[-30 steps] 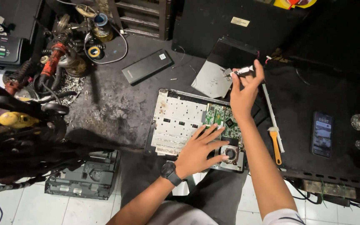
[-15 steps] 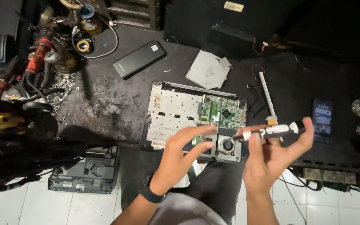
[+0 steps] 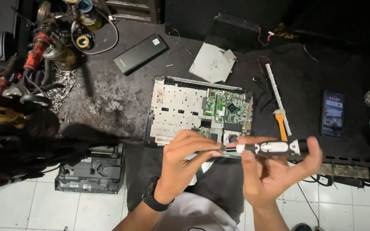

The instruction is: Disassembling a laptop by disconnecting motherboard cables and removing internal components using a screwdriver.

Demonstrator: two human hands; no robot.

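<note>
A dark, scuffed workbench fills most of the view. On it lies an opened laptop, its silver frame and green circuit board bare. Above it sit a loose grey cover plate and a black slab-shaped battery pack; a phone lies well off to the right, and an orange-handled tool rests just right of the laptop.

Over the laptop's near edge, the right hand is curled around a black-and-white screwdriver, held level, thumb and fingers wrapped on its handle. The left hand, with a black watch on its wrist, is half closed, its fingertips pinched at the screwdriver's metal tip; whether they hold a small bit or screw there is hard to tell.
</note>
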